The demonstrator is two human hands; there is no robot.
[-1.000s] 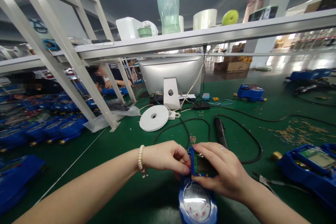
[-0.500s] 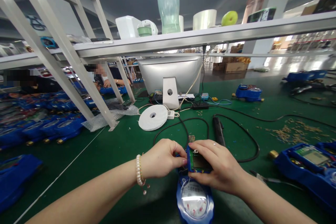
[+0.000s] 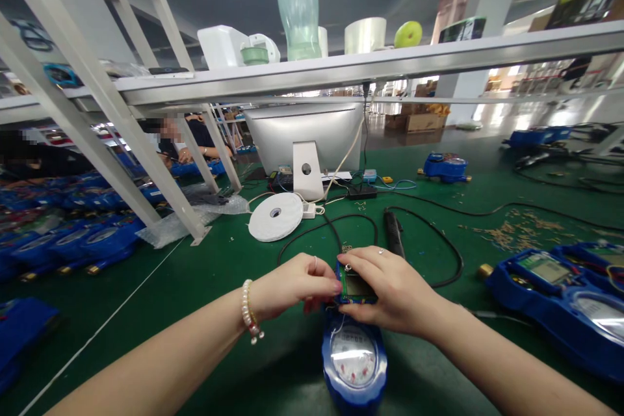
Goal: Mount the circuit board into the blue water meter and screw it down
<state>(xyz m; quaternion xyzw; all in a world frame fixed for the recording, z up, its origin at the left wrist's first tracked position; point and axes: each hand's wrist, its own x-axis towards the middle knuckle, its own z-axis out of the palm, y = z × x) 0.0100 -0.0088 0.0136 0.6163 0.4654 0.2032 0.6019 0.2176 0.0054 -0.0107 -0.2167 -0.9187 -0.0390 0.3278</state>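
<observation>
Hands were shifted slightly up-left in view since a second before. Left hand [image 3: 292, 286] was pinched at the edge of a small board [image 3: 357, 287], gripped by the right hand [image 3: 392, 296] atop a blue meter [image 3: 354, 364] on the green table [image 3: 214, 273]. White tape roll [image 3: 275, 216] was seen beyond.

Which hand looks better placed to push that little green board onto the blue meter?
Probably the right hand: it wraps over the green board above the blue meter. The left hand only pinches at the board's left edge.
</observation>
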